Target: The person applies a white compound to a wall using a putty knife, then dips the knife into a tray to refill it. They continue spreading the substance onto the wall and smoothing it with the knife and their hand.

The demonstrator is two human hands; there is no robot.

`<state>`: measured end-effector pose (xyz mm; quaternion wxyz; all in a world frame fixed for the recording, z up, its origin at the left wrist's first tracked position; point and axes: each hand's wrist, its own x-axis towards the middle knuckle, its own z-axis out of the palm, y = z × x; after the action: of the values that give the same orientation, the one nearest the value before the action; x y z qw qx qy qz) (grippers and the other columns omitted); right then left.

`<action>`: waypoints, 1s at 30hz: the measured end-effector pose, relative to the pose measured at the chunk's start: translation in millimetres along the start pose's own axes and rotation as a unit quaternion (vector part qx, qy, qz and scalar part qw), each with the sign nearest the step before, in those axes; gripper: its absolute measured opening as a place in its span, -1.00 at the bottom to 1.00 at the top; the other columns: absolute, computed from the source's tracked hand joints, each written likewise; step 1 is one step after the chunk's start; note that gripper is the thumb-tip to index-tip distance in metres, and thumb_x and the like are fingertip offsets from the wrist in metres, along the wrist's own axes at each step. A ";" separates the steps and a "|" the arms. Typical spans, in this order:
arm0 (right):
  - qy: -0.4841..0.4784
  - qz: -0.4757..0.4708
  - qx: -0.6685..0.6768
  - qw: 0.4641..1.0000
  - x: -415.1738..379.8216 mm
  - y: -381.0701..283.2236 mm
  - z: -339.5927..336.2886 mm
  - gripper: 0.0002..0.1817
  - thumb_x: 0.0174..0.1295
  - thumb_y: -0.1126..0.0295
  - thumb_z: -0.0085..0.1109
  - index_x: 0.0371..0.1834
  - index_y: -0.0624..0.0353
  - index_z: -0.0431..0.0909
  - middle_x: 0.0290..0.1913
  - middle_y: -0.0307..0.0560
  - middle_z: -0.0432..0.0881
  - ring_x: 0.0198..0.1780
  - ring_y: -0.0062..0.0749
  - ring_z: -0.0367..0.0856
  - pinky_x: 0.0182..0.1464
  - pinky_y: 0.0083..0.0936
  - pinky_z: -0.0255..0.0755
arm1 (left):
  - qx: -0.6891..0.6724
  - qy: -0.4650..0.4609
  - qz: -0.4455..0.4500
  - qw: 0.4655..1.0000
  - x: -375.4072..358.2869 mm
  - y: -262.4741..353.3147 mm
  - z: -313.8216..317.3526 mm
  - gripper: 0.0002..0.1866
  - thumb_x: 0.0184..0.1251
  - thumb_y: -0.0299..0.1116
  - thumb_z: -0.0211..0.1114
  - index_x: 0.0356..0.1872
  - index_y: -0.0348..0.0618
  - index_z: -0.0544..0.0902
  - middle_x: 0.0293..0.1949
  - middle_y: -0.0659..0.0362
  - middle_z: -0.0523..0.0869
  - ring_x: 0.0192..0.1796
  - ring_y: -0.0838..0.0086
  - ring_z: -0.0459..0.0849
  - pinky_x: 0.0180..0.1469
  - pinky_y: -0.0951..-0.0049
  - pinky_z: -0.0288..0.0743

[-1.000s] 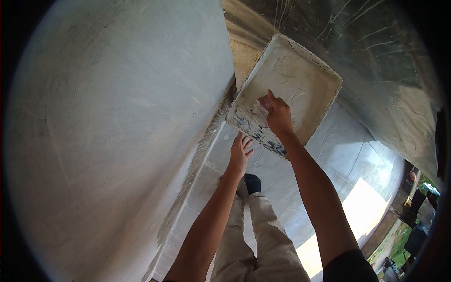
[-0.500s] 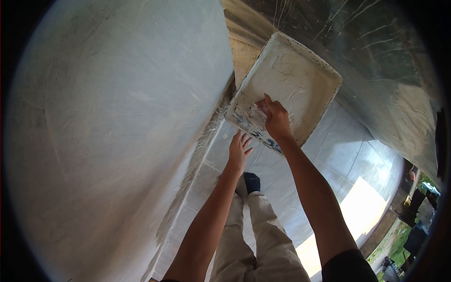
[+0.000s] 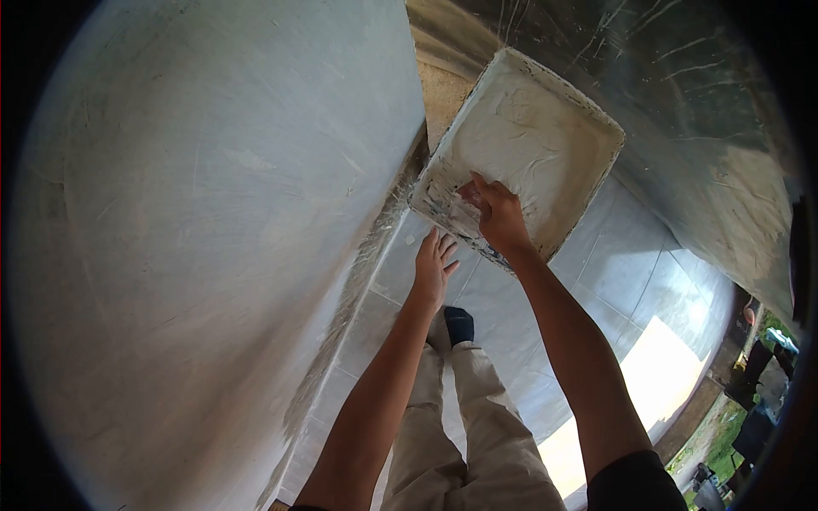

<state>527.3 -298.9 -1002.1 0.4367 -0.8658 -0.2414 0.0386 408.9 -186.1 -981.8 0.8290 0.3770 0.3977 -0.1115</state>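
Note:
A square, rimmed tray (image 3: 582, 95) holds a layer of pale, wet-looking plaster (image 3: 521, 128), ridged and smeared in places. Inside it, near the lower left corner, my right hand (image 3: 503, 217) is closed around a small reddish-brown flat scraper (image 3: 469, 193), its blade low against the plaster. My left hand (image 3: 434, 260) is at the tray's near edge, fingers spread and fingertips right at the rim. Dried plaster and dark marks crust the tray's edges.
A large grey smoothed wall (image 3: 230, 213) fills the left side, its base splattered. Dark plastic sheeting (image 3: 673, 94) hangs at upper right. Below are floor tiles (image 3: 609, 264) and my feet, one in a dark sock (image 3: 458, 325). Sunlight falls at right, with clutter (image 3: 758, 400) outside.
The tray's near side wall shows less than before, and its far corner sits slightly higher in view. My right hand and the scraper have shifted slightly left; my left hand has moved slightly up.

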 end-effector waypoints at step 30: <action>0.130 0.165 0.437 0.875 77.9 -178.4 -200.3 -0.69 0.37 0.53 0.01 0.16 0.29 0.49 -0.06 -0.12 0.65 -0.09 -0.52 0.58 0.01 -0.56 0.42 | 0.395 0.022 0.520 0.757 -142.5 174.2 123.4 -0.49 0.53 -0.17 -0.09 0.31 -0.37 0.28 0.22 -0.16 0.42 0.32 0.07 0.36 0.37 0.15 0.15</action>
<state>583.0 -321.9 -729.3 0.7853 -0.6112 0.0054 0.0986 470.5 -170.2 -733.2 0.5277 0.8222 0.0793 0.1982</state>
